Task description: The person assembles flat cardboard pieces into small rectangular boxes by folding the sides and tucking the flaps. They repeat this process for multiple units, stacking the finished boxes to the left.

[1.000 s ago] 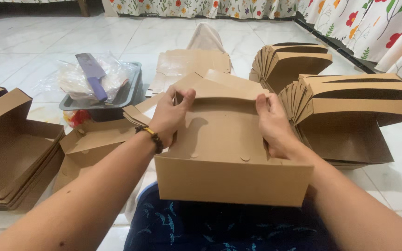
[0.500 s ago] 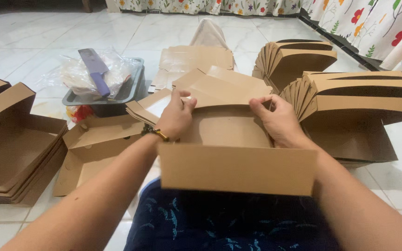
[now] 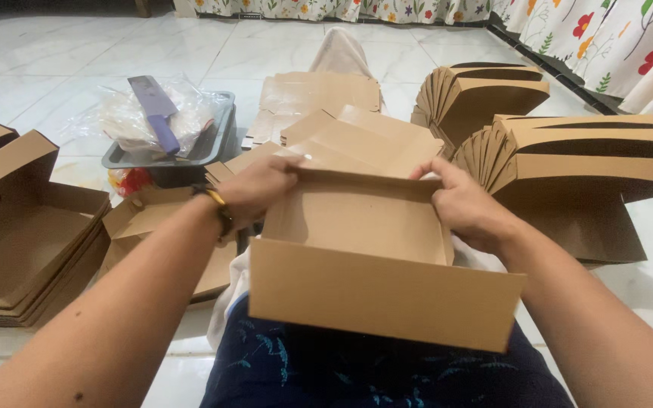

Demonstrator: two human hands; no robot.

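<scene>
Brown cardboard throughout: one nested stack of boxes [image 3: 17, 227] lies on the floor at left. At centre, one open box [image 3: 372, 264] rests on the lap, the left hand [image 3: 255, 189] and right hand [image 3: 470, 208] each gripping a rear corner. Two nested stacks [image 3: 568, 166] stand at right.

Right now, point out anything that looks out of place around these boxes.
One oddity: a purple cleaver lies on crumpled clear plastic in a grey tray on the floor, among the cardboard. The box in both hands looks undamaged, and the folded stacks sit neatly.
</scene>
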